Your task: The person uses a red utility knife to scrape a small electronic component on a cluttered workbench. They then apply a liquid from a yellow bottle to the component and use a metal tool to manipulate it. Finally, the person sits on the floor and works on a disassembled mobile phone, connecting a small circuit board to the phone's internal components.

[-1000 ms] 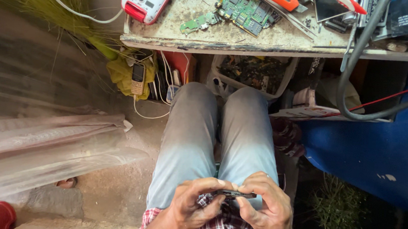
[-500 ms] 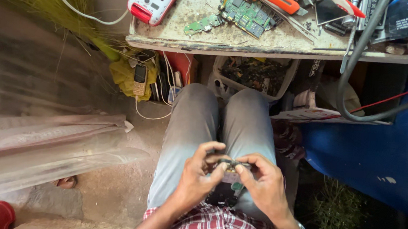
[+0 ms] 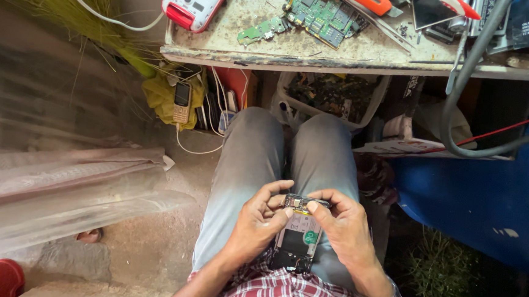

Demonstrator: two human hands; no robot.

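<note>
Hands have shifted since a moment ago: the opened phone point(image 3: 299, 236) now lies lengthwise on the lap, left hand point(image 3: 258, 224) and right hand point(image 3: 345, 230) pinching its far end, near the worktop point(image 3: 319, 54).

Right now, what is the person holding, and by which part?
An opened phone, over the lap. Both hands grip its far end: the left hand and right hand pinch the top edge with fingertips.

Over the knees point(image 3: 289, 150) there is open room; ahead, the worktop point(image 3: 343, 63) edge, the basket point(image 3: 329, 97) under it and a hanging hose point(image 3: 462, 112) block the way.
</note>
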